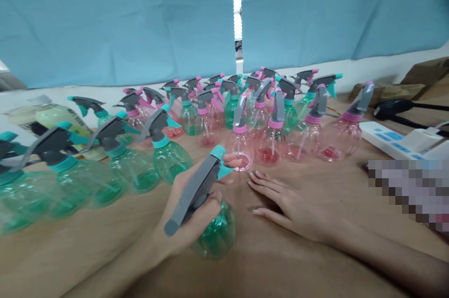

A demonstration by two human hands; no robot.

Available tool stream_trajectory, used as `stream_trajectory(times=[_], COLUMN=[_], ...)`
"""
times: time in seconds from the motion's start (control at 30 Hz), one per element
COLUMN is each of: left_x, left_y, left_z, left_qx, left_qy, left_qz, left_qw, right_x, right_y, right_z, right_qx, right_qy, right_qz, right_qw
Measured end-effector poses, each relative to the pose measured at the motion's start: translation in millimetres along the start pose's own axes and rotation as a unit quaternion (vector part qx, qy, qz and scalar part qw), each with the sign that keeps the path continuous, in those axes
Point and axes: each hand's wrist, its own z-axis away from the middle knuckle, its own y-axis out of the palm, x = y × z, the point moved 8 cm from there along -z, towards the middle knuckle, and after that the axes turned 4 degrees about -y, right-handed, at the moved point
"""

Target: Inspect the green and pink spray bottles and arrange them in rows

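Observation:
My left hand (191, 204) is wrapped round the neck of a green spray bottle (219, 235), whose grey and teal trigger head slants up past my fingers. My right hand (280, 199) lies on the table with its fingers stretched out, holding nothing. Just beyond it stands a pink spray bottle (239, 141), one of several in a front row to the right. A row of green spray bottles (140, 169) runs along the left, the closest one right beside my left hand.
Mixed pink and green spray bottles (189, 115) crowd the back. At right lie a white power strip (393, 141), a black object with cables (396, 110) and brown packaging (389, 92). A jug of yellowish liquid (63, 122) stands at left. Blue cloth (115, 22) hangs behind.

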Motion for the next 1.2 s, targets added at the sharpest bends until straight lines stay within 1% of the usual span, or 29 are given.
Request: stream_trajectory(times=[0.17, 0.33, 0.6, 0.77, 0.87, 0.97, 1.07, 1.2], left_x=[4.5, 3.4, 4.0, 12.7, 15.6, 14.3, 10.1, 1.7], left_y=[-2.7, -3.2, -2.9, -4.3, -6.3, -6.6, -8.3, -4.6], left_z=[1.2, 1.5, 0.4, 1.5, 2.9, 4.1, 4.9, 4.9], left_qx=[-0.008, -0.008, -0.018, -0.032, -0.042, -0.041, -0.051, -0.026], left_qy=[0.0, -0.002, -0.006, -0.016, -0.006, 0.008, 0.02, 0.038], left_qz=[-0.017, -0.036, -0.039, -0.057, -0.055, -0.059, -0.073, -0.073], left_qw=[1.0, 0.999, 0.999, 0.998, 0.998, 0.997, 0.996, 0.996], right_x=[-0.4, -1.4, 0.0, -0.5, -1.5, -2.1, -2.5, -0.7], right_y=[1.7, 2.2, 1.1, 2.2, 2.5, 2.4, 2.9, 0.9], right_z=[-1.0, -0.2, -1.1, -1.3, -0.8, -0.4, -0.3, -0.2], right_qx=[0.006, 0.009, 0.012, 0.015, 0.007, 0.002, 0.01, 0.013], right_qy=[-0.001, 0.002, 0.005, 0.004, 0.003, 0.001, 0.005, 0.008], right_qz=[0.008, 0.006, 0.002, 0.013, 0.009, 0.005, 0.009, 0.007], right_qw=[1.0, 1.0, 1.0, 1.0, 1.0, 1.0, 1.0, 1.0])
